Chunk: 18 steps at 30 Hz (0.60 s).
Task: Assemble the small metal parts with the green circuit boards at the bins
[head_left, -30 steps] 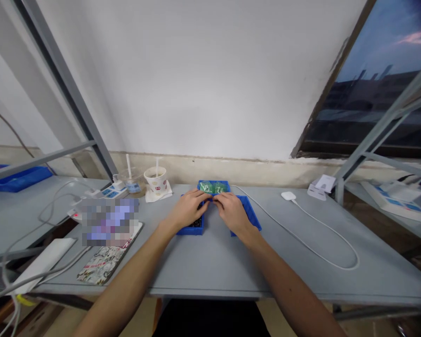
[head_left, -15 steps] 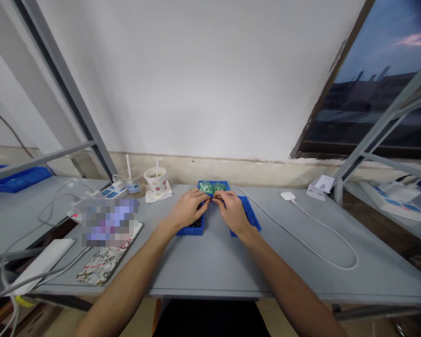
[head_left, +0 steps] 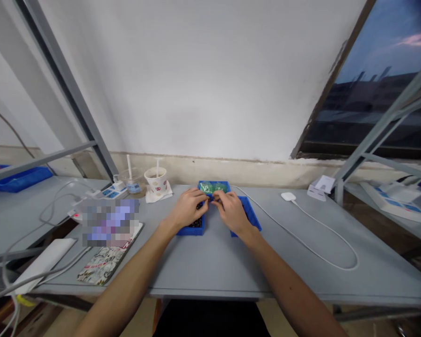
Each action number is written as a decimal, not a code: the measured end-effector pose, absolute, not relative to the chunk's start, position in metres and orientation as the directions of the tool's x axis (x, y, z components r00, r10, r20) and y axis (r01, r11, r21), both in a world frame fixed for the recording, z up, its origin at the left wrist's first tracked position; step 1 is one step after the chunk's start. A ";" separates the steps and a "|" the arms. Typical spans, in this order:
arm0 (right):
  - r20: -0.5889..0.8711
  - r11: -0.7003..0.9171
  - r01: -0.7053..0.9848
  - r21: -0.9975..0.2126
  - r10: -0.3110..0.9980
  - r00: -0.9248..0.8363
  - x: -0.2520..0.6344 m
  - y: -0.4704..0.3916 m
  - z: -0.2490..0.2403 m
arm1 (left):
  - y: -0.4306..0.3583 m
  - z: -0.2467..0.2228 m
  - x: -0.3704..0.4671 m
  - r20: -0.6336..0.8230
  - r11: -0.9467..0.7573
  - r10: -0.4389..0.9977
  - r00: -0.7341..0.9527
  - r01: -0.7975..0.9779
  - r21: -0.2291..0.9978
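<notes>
My left hand (head_left: 188,208) is over the left blue tray (head_left: 192,231), which holds small black pieces (head_left: 197,223). Its thumb and fingers are pinched together, and whatever they grip is too small to name. Close beside it, my right hand (head_left: 229,210) is also pinched, above the left edge of the right blue tray (head_left: 253,219); anything in its fingertips cannot be made out. Behind both hands stands a third blue tray (head_left: 226,183) with green items (head_left: 206,187) in it.
On the left are a paper cup (head_left: 156,180), a clear cup (head_left: 134,183), a patterned case (head_left: 105,262) and a power strip (head_left: 108,191). A white cable (head_left: 301,241) with a charger head (head_left: 286,196) curves across the right side, near folded white paper (head_left: 321,186).
The fingertips of my two hands have moved slightly apart, with the left ones shifting a little left. The trays stay where they were.
</notes>
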State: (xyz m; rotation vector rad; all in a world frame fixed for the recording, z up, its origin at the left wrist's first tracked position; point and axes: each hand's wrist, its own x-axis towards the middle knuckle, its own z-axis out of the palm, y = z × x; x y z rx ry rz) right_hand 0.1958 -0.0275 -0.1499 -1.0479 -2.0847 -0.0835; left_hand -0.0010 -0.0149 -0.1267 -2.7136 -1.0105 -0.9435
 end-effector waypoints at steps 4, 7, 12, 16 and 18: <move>0.662 0.653 0.717 -0.244 0.653 -0.369 0.197 -0.027 -0.150 | -0.014 -0.128 -0.001 0.570 -0.783 0.557 0.604 0.611 0.117; 0.649 0.641 0.726 -0.249 0.667 -0.367 0.197 -0.027 -0.149 | -0.014 -0.129 0.000 0.563 -0.790 0.554 0.613 0.600 0.125; 0.657 0.653 0.709 -0.267 0.661 -0.362 0.197 -0.029 -0.148 | -0.016 -0.128 0.000 0.578 -0.774 0.566 0.588 0.620 0.127; 0.652 0.646 0.723 -0.242 0.661 -0.371 0.197 -0.028 -0.148 | -0.016 -0.127 0.000 0.574 -0.774 0.566 0.592 0.621 0.122; 0.630 0.636 0.737 -0.226 0.673 -0.388 0.197 -0.028 -0.148 | -0.016 -0.127 0.000 0.561 -0.779 0.565 0.605 0.616 0.121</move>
